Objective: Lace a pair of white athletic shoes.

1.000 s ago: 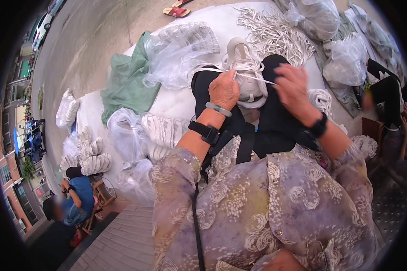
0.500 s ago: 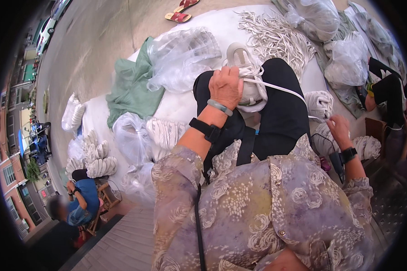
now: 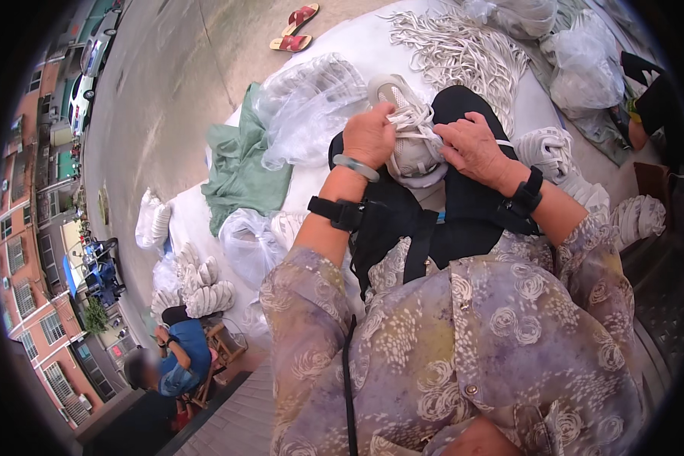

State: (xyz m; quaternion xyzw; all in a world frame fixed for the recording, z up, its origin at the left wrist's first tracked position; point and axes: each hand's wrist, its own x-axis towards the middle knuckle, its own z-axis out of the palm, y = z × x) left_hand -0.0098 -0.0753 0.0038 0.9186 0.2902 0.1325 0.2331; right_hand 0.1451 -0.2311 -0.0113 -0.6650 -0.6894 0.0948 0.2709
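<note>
A pale grey-and-white sneaker (image 3: 416,161) rests between my knees with its toe pointing away from me. White shoelace (image 3: 412,118) runs in loose loops across its upper. My left hand (image 3: 370,137) is closed at the shoe's left side, gripping lace near the tongue; its fingertips are partly hidden. At the right side of the laces, my right hand (image 3: 473,148) pinches the lace between thumb and fingers. A length of lace passes behind this hand over my right knee.
Loose white laces (image 3: 463,53) lie heaped beyond my knees. Stacked sneakers (image 3: 546,152) sit to my right. Clear plastic bags (image 3: 311,102) and a green cloth (image 3: 243,156) are at left. Red sandals (image 3: 291,42) lie farther off. A seated person in blue (image 3: 186,353) works at lower left.
My right hand has come in from the far right to the shoe, and the stretched lace has slackened. My left hand has shifted slightly to the shoe's left side. The whole view has turned a little.
</note>
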